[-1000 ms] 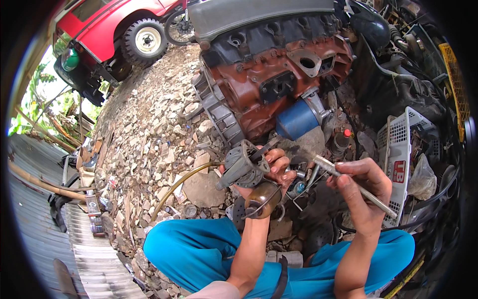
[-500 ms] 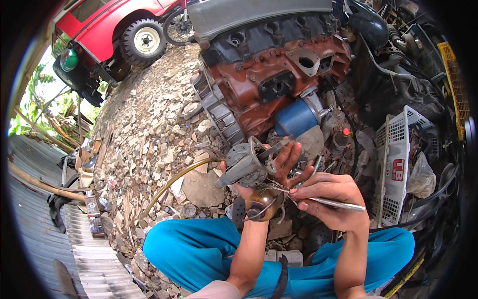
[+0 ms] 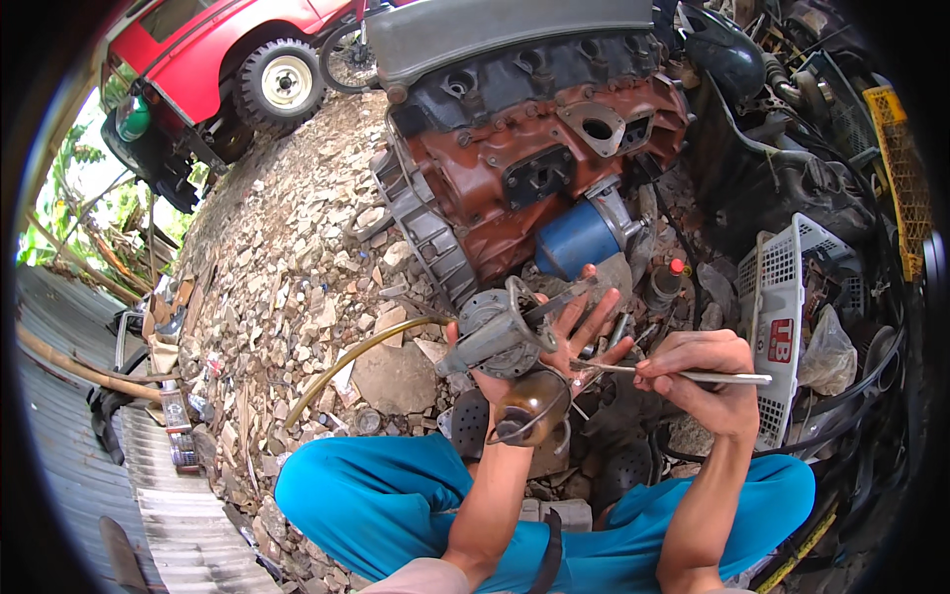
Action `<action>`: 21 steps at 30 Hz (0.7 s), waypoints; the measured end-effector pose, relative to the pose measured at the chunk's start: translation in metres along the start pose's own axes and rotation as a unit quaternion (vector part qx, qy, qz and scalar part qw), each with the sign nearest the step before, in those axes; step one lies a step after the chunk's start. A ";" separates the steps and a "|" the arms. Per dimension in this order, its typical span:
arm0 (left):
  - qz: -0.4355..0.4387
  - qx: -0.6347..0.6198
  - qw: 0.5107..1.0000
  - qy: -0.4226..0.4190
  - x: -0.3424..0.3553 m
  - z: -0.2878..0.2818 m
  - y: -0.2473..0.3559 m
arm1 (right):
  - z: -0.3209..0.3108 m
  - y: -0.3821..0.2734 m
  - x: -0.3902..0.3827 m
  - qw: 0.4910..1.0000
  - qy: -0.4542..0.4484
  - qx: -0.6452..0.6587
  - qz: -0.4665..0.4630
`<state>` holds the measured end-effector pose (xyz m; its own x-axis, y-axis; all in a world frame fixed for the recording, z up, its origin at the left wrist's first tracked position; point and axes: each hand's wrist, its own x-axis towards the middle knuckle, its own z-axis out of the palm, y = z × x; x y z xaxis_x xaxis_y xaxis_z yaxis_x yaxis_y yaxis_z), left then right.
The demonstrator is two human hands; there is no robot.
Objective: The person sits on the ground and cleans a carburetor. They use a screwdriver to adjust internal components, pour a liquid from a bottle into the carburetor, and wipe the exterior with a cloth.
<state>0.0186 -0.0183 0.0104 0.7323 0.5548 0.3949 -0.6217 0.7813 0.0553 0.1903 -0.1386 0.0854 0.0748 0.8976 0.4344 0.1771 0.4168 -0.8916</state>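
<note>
Two bare hands were under observation. We found the left hand [image 3: 562, 358] turned palm up, cradling a grey metal pump [image 3: 495, 337] between thumb and palm, its fingers stretched out and spread apart. We noted a flat lever [image 3: 566, 299] reaching from the pump across those fingers, and an amber bowl [image 3: 532, 408] below it, in front of the left wrist. A yellowish hose [image 3: 341, 366] ran from beside the left thumb down over the stones [image 3: 287, 297].

We recorded the right hand [image 3: 711, 378] pinching a slim tool [image 3: 744, 378], its tip directed at the left palm; we could not tell whether it made contact. Beyond both hands we saw a red-brown engine [image 3: 455, 168] with a blue filter [image 3: 579, 241]. Past the right hand, on its right, stood a white basket [image 3: 782, 307].
</note>
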 end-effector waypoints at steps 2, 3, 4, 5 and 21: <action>0.009 0.000 1.000 -0.014 -0.002 -0.007 0.002 | 0.010 -0.006 0.004 1.000 0.019 -0.008 -0.024; 0.009 0.000 1.000 -0.018 -0.002 -0.008 0.003 | 0.017 -0.003 0.006 0.999 -0.005 -0.016 -0.029; 0.007 -0.001 1.000 -0.023 -0.001 -0.009 0.003 | 0.022 0.002 0.008 0.999 -0.025 -0.027 -0.035; -0.001 0.007 1.000 -0.027 0.000 -0.009 0.005 | 0.025 0.010 0.009 0.998 -0.034 -0.015 -0.048; -0.029 -0.076 0.996 0.024 -0.002 -0.020 0.009 | 0.030 0.009 0.012 0.990 -0.003 -0.117 -0.080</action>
<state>0.0171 -0.0067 -0.0077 0.7799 0.5183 0.3509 -0.5322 0.8442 -0.0642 0.1635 -0.1201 0.0789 0.0208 0.8238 0.5665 0.4092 0.5100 -0.7566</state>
